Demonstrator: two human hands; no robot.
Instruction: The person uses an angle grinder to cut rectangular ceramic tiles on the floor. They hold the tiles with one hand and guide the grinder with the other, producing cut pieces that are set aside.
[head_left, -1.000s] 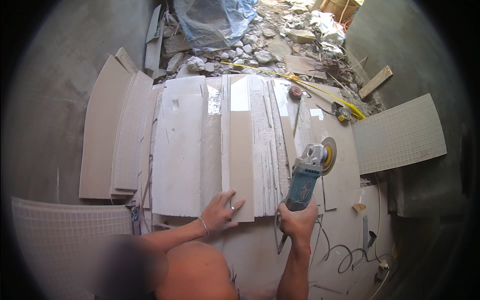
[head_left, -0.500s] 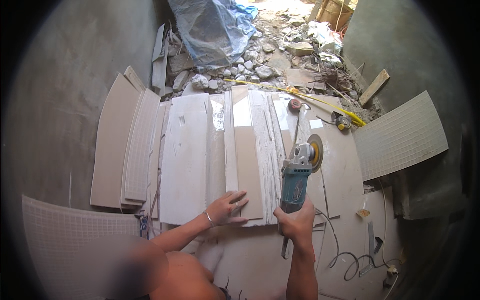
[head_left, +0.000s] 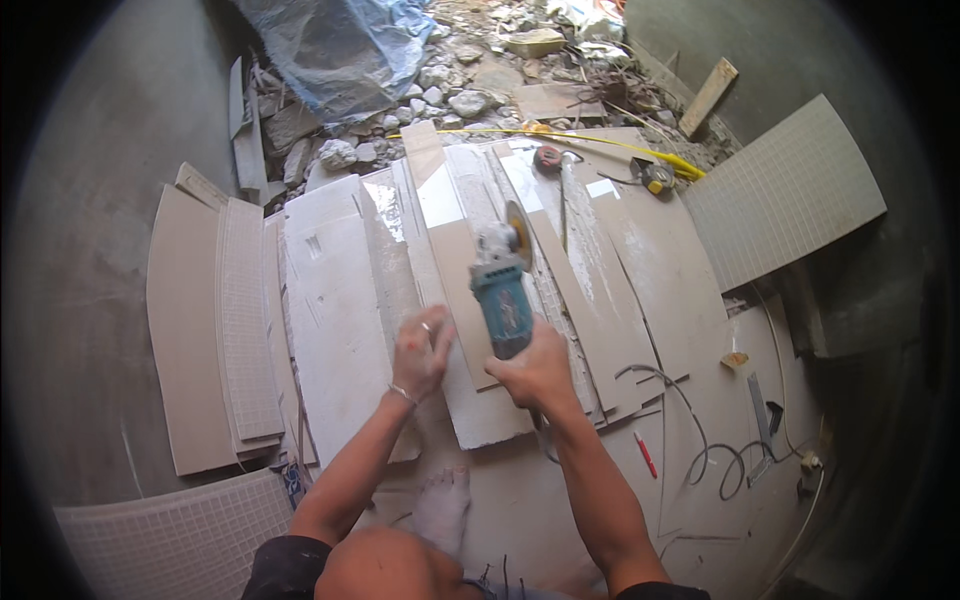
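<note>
Your right hand [head_left: 540,368] clamps the heavy angle grinder [head_left: 502,290] by its body; your left hand [head_left: 420,350], fingers spread, steadies the brittle tile strip [head_left: 455,270].

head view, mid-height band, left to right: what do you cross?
Stack of beige tiles → pale slab → left hand → angle grinder → right hand → red pencil → grey cable → grid-backed tile.

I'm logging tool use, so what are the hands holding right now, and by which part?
The right hand grips the blue angle grinder by the rear of its body. The left hand holds nothing; it rests on a tile strip.
</note>
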